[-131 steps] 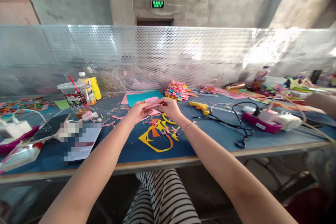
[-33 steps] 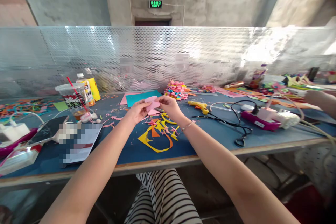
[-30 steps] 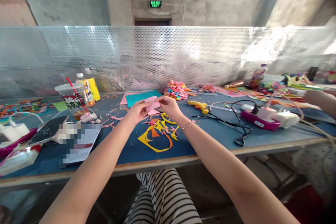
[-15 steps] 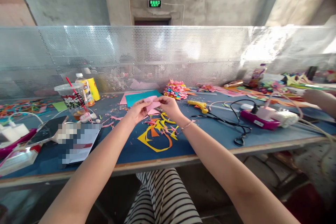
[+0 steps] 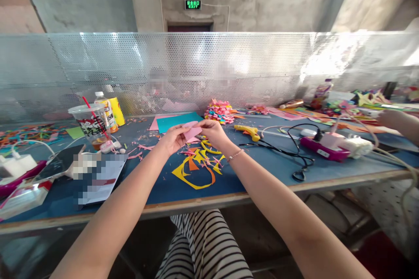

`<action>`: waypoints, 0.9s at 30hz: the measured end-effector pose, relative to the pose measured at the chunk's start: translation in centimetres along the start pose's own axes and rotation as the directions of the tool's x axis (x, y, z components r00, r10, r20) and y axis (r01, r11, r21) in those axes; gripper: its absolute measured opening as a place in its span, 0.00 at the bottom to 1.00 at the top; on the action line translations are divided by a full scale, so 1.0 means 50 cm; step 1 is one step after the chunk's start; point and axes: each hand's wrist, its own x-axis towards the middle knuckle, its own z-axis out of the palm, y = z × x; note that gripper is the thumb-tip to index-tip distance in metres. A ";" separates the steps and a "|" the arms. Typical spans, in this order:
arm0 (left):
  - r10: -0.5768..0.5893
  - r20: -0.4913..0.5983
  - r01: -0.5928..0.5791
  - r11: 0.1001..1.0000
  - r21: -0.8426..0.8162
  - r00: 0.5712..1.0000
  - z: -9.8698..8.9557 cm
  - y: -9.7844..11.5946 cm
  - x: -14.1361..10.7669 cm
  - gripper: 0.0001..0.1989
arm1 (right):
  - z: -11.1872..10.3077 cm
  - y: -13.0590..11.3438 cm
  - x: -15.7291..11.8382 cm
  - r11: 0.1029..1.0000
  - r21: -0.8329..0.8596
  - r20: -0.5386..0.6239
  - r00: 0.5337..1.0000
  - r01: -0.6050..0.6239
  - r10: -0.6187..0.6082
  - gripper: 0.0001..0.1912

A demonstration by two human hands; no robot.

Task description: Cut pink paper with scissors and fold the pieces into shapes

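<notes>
Between my two hands is a small piece of pink paper [image 5: 193,132], held above the blue table. My left hand [image 5: 174,138] pinches its left side. The fingers of my right hand [image 5: 212,133] are closed on its right edge, and a bracelet circles that wrist. Below them lie yellow and orange paper scraps [image 5: 196,163], including a cut-out ring shape. A teal paper sheet [image 5: 170,122] lies just behind my hands. To the right of it stands a cluster of folded pink paper pieces [image 5: 218,111].
A yellow glue gun [image 5: 247,132] and black cables [image 5: 278,150] lie to the right, near a purple power strip [image 5: 322,149]. At left stand a plastic cup [image 5: 88,124] with a red straw and a bottle [image 5: 108,113]. Another person's arm [image 5: 401,124] reaches in at far right.
The pink paper has turned slightly in my fingers, its face tilting differently. My hands stay in nearly the same place.
</notes>
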 end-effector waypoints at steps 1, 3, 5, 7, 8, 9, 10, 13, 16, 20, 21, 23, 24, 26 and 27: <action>-0.004 -0.005 0.004 1.000 0.005 1.000 0.000 0.000 -0.001 0.07 | 0.000 -0.002 0.000 1.000 0.009 0.011 1.000 -0.002 0.001 0.07; -0.012 -0.014 0.012 1.000 0.018 1.000 0.000 0.000 -0.001 0.07 | 0.000 -0.005 0.000 1.000 0.027 0.033 0.999 -0.008 0.007 0.12; -0.013 -0.018 0.013 1.000 0.025 1.000 0.000 0.000 -0.001 0.08 | 0.000 -0.008 0.000 0.999 0.039 0.049 0.999 -0.021 0.019 0.18; -0.008 -0.011 0.008 1.000 0.027 1.000 0.000 0.000 0.000 0.08 | 0.000 -0.010 0.000 0.998 0.048 0.061 0.997 -0.047 0.044 0.21; -0.006 -0.004 0.006 1.000 0.030 1.000 0.000 0.000 0.000 0.08 | 0.000 -0.011 0.000 0.996 0.053 0.068 0.996 -0.065 0.061 0.21; -0.005 0.003 0.005 0.999 0.034 1.000 0.000 0.000 0.000 0.08 | 0.000 -0.011 0.000 0.994 0.062 0.074 0.994 -0.085 0.080 0.21; -0.005 0.008 0.004 0.999 0.040 1.000 0.000 0.000 0.000 0.08 | 0.000 -0.011 0.000 0.991 0.077 0.075 0.992 -0.108 0.102 0.22; -0.002 0.010 0.001 0.998 0.062 1.000 0.000 -0.001 0.001 0.08 | -0.001 -0.007 0.001 0.973 0.142 0.051 0.983 -0.184 0.179 0.21; 0.006 0.011 -0.007 0.997 0.081 1.000 -0.003 -0.002 0.003 0.09 | -0.004 -0.001 0.002 0.954 0.165 0.051 0.968 -0.251 0.246 0.15; 0.006 0.021 -0.008 0.995 0.101 1.000 -0.008 -0.005 0.006 0.09 | -0.007 0.005 0.002 0.943 0.173 0.064 0.959 -0.284 0.277 0.12; 0.011 0.023 -0.014 0.995 0.103 1.000 -0.009 -0.006 0.007 0.09 | -0.007 0.006 0.002 0.939 0.181 0.064 0.956 -0.293 0.286 0.12; 0.030 0.030 -0.033 0.994 0.106 0.999 -0.011 -0.008 0.008 0.09 | -0.007 0.007 0.003 0.928 0.195 0.066 0.949 -0.317 0.310 0.13; 0.040 0.036 -0.043 0.993 0.106 0.999 -0.012 -0.008 0.009 0.10 | -0.007 0.007 0.003 0.924 0.201 0.063 0.946 -0.324 0.318 0.13; 0.061 0.052 -0.066 0.992 0.106 0.997 -0.013 -0.010 0.010 0.11 | -0.006 0.006 0.003 0.916 0.214 0.063 0.941 -0.338 0.333 0.14; 0.065 0.063 -0.072 0.992 0.107 0.996 -0.013 -0.010 0.011 0.12 | -0.006 0.005 0.003 0.912 0.219 0.069 0.938 -0.347 0.340 0.14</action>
